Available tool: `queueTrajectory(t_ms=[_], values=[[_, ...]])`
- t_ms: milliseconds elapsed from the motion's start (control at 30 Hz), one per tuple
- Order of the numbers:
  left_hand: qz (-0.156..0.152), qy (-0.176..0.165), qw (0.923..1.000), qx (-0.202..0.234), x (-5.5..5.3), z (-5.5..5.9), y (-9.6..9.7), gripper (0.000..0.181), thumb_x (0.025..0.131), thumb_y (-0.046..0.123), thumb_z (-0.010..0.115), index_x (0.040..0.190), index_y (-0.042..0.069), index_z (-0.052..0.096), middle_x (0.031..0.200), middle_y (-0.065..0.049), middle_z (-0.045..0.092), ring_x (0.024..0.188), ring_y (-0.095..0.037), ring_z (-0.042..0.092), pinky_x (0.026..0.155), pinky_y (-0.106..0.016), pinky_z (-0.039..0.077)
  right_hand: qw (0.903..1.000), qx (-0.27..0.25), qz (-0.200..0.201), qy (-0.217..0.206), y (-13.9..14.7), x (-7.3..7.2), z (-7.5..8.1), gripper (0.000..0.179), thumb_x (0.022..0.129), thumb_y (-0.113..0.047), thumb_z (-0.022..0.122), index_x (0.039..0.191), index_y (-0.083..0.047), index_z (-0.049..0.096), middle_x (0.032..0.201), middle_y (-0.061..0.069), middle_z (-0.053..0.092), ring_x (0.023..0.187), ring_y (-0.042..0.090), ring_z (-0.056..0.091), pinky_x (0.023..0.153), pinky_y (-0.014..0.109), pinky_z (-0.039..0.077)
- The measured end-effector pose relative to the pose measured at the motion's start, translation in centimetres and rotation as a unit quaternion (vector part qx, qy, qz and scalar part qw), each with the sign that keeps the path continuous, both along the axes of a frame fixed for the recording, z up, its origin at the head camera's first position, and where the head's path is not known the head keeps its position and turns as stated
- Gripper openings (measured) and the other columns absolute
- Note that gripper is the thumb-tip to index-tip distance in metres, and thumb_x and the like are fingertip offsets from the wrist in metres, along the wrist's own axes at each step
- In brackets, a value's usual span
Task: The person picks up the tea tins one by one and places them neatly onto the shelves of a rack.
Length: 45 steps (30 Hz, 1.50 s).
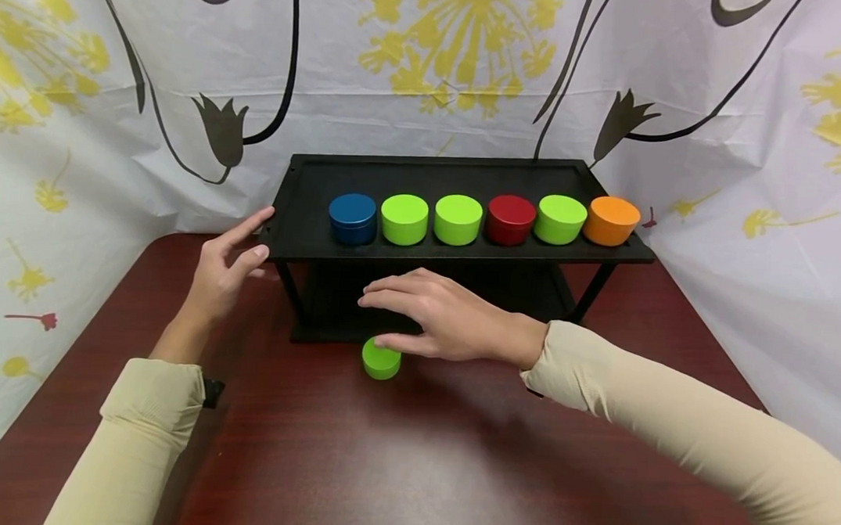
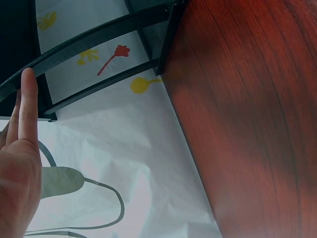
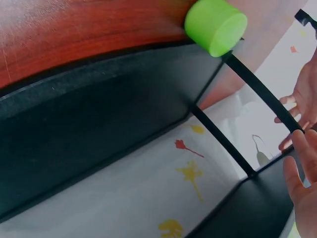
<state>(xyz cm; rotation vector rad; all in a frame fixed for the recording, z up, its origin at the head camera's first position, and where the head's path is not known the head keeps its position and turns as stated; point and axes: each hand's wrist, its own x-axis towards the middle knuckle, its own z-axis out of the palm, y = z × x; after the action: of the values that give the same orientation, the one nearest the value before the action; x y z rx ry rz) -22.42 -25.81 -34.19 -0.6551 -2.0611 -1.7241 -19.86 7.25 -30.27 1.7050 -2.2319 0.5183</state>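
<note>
My left hand (image 1: pixel 223 269) is at the left end of a black two-tier shelf (image 1: pixel 319 164), its straight fingers touching the upper tier's edge. In the left wrist view, a fingertip of the left hand (image 2: pixel 25 134) lies against the dark rim. My right hand (image 1: pixel 446 318) hovers in front of the shelf with fingers extended and nothing in them. Below its thumb, a short round lime-green tin (image 1: pixel 381 362) stands on the table; the thumb overlaps its top in the head view. The right wrist view shows the green tin (image 3: pixel 213 27) apart from the right hand (image 3: pixel 307 183).
Along the upper tier's front stands a row of similar round tins: blue (image 1: pixel 353 220), two green, red (image 1: pixel 510 221), another green (image 1: pixel 560 220) and orange (image 1: pixel 611 222). The reddish-brown wooden table (image 1: pixel 299 461) spreads in front. A white floral-patterned cloth (image 1: pixel 427 122) hangs behind and at both sides.
</note>
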Motion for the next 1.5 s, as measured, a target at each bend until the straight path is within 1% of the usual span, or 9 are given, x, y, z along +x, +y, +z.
queueTrajectory(t_ms=[100,233,533,667,800,1133,1500], values=[[0.002,-0.001,1.0,-0.005,0.0,0.0,0.0,0.048,0.096,0.005,0.053,0.143,0.009,0.055,0.144,-0.01,0.054,0.093,-0.007,0.067,0.068,-0.019,0.057,1.0,0.005,-0.006,-0.006,0.1,-0.1,-0.8,0.046,0.093,-0.034,0.071,0.131,-0.009,0.064,0.132,0.004,0.062,0.123,0.014,0.055,0.102,0.032,0.043],[-0.005,-0.002,1.0,-0.002,-0.1,-0.1,0.0,0.048,0.096,0.004,0.053,0.143,0.009,0.054,0.145,-0.01,0.053,0.096,-0.007,0.067,0.068,-0.02,0.057,0.9994,0.018,-0.019,-0.022,0.3,-0.2,-1.9,0.046,0.093,-0.035,0.07,0.132,-0.01,0.063,0.133,0.004,0.062,0.123,0.013,0.055,0.102,0.032,0.044],[-0.024,0.004,0.9996,0.013,-0.2,-0.2,0.1,0.048,0.096,0.003,0.052,0.143,0.008,0.054,0.146,-0.015,0.051,0.1,-0.008,0.067,0.067,-0.022,0.058,0.997,0.044,-0.043,-0.047,0.7,-0.5,-3.9,0.048,0.094,-0.037,0.069,0.133,-0.01,0.062,0.136,0.003,0.06,0.125,0.014,0.055,0.103,0.035,0.043],[-0.031,0.005,0.9993,0.02,-0.3,-0.1,0.1,0.048,0.095,0.002,0.052,0.144,0.007,0.053,0.146,-0.016,0.05,0.103,-0.009,0.066,0.067,-0.023,0.059,0.9963,0.053,-0.043,-0.052,0.7,-0.5,-4.5,0.049,0.095,-0.038,0.068,0.134,-0.01,0.062,0.137,0.004,0.058,0.125,0.014,0.054,0.103,0.036,0.043],[-0.033,0.005,0.9993,0.02,-0.3,-0.1,0.1,0.048,0.095,0.002,0.052,0.144,0.007,0.053,0.146,-0.016,0.051,0.102,-0.009,0.066,0.067,-0.023,0.059,0.9957,0.057,-0.042,-0.059,0.6,-0.6,-5.0,0.049,0.095,-0.039,0.066,0.135,-0.01,0.061,0.138,0.005,0.058,0.125,0.014,0.054,0.104,0.037,0.043],[-0.026,0.005,0.9996,0.013,-0.2,0.0,0.0,0.049,0.096,0.003,0.051,0.144,0.008,0.053,0.147,-0.016,0.05,0.104,-0.009,0.065,0.068,-0.022,0.058,0.9919,0.08,-0.047,-0.086,0.5,-0.6,-6.1,0.05,0.096,-0.039,0.066,0.138,-0.012,0.059,0.142,0.005,0.055,0.129,0.014,0.052,0.106,0.037,0.042],[-0.022,0.003,0.9997,0.01,-0.2,-0.2,-0.1,0.049,0.095,0.003,0.051,0.144,0.009,0.054,0.147,-0.015,0.05,0.102,-0.009,0.066,0.068,-0.022,0.058,0.9919,0.084,-0.053,-0.079,-0.3,-0.4,-7.3,0.051,0.094,-0.037,0.068,0.137,-0.012,0.059,0.141,0.007,0.056,0.128,0.015,0.052,0.105,0.039,0.042]])
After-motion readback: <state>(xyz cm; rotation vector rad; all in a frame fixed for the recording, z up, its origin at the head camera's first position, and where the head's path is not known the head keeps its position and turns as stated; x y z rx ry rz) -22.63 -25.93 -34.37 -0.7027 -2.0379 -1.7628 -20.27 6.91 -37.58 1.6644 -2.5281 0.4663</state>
